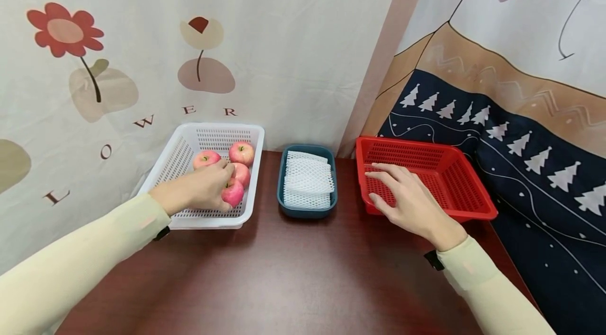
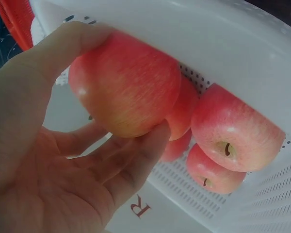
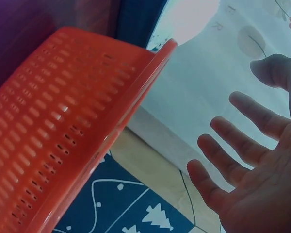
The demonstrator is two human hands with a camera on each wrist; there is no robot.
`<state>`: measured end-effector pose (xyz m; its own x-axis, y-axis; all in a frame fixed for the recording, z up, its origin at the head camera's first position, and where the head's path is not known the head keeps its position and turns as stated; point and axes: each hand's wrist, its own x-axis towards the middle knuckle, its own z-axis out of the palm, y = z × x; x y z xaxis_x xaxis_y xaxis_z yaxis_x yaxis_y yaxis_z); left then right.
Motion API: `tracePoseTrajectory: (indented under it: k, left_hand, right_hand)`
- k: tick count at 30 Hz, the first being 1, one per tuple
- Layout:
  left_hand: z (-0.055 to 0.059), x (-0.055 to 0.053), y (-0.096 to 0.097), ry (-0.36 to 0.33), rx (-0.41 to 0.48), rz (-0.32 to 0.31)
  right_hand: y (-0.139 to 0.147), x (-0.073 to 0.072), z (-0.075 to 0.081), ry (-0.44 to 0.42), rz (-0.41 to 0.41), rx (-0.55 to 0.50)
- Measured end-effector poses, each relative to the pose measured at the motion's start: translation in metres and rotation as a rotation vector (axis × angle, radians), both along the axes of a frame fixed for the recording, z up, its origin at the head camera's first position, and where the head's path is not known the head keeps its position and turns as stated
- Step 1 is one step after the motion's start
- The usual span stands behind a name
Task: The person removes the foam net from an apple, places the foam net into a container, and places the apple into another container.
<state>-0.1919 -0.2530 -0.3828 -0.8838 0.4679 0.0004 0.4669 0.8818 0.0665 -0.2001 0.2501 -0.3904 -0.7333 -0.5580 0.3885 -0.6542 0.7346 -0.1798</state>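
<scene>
In the white basket (image 1: 253, 188) on the left, my left hand (image 1: 205, 183) grips a red apple (image 2: 128, 85), its thumb on one side and its fingers curled on the other. Several more apples, one with its stem showing (image 2: 237, 131), lie around it in the basket. My right hand (image 1: 409, 201) hovers over the near left part of a red basket (image 1: 468, 215). Its fingers are spread and hold nothing, as the right wrist view also shows. Inside the red basket I see no fruit.
Between the two baskets stands a small dark blue tray (image 1: 306, 213) holding a stack of white foam net sleeves (image 1: 307, 180). All of them sit on a dark reddish-brown table (image 1: 293, 277). A patterned curtain (image 1: 293, 51) hangs behind them, and a navy tree-print cloth (image 1: 530, 209) borders the right side.
</scene>
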Motion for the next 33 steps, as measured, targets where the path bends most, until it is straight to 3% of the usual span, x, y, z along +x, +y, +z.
tracePoseTrajectory:
  k: [5,12,20,27,33]
  left_hand:
    - [-0.001,-0.001,0.001,-0.06,-0.045,0.005]
    - [-0.005,-0.003,0.002,-0.164,-0.103,0.059]
    - [-0.009,-0.003,0.005,-0.217,-0.156,0.061]
    - [-0.009,-0.001,0.009,-0.234,-0.092,0.071]
    - [-0.003,0.001,0.007,-0.281,-0.021,0.133]
  right_hand:
    - [0.005,-0.002,0.0,-0.02,-0.017,0.021]
    - [0.013,-0.005,0.002,-0.038,-0.052,0.078]
    - [0.019,-0.009,0.002,-0.045,-0.073,0.116]
    - [0.025,-0.008,0.001,-0.056,-0.088,0.124]
    - [0.029,-0.008,0.001,-0.049,-0.094,0.11]
